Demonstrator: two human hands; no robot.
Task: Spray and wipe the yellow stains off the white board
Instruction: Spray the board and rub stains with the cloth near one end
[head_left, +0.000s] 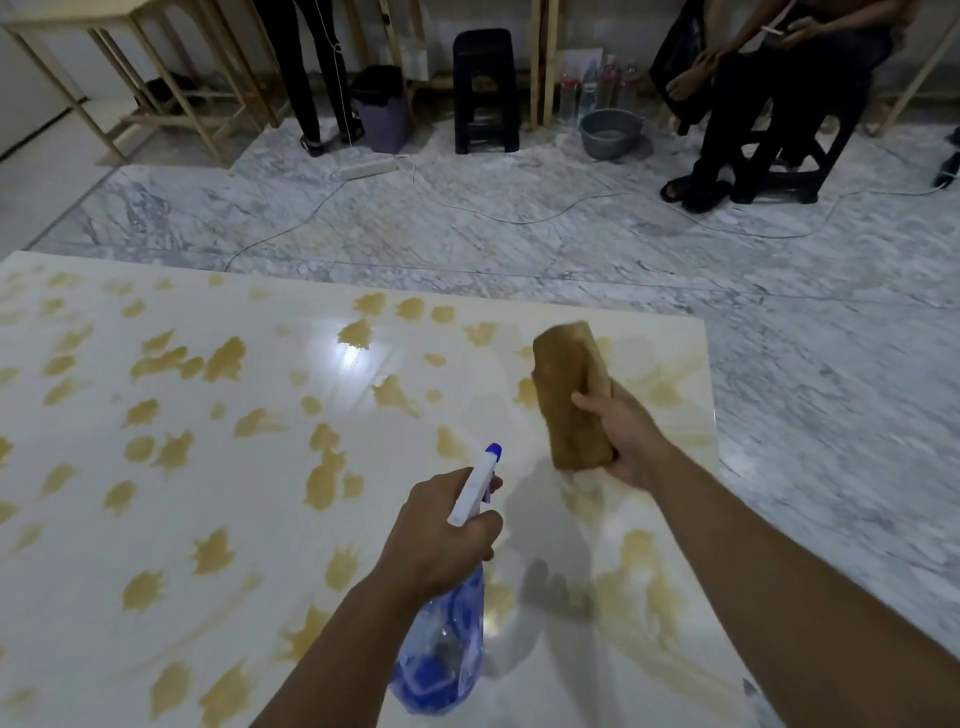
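A glossy white board (270, 519) fills the lower left and is dotted with several yellow stains (322, 475); its right part shows faint yellow smears. My left hand (441, 535) grips the neck of a clear blue spray bottle (441, 649), whose white and blue nozzle points up and away over the board. My right hand (623, 436) holds a stained brown sponge (574, 395) lifted above the board near its right edge.
Beyond the board lies marble floor (519, 218) with white cables and a power strip (369, 169). At the back stand a black stool (485, 91), a grey basin (610, 132), bottles, wooden frames, a standing person's legs and a seated person (769, 104).
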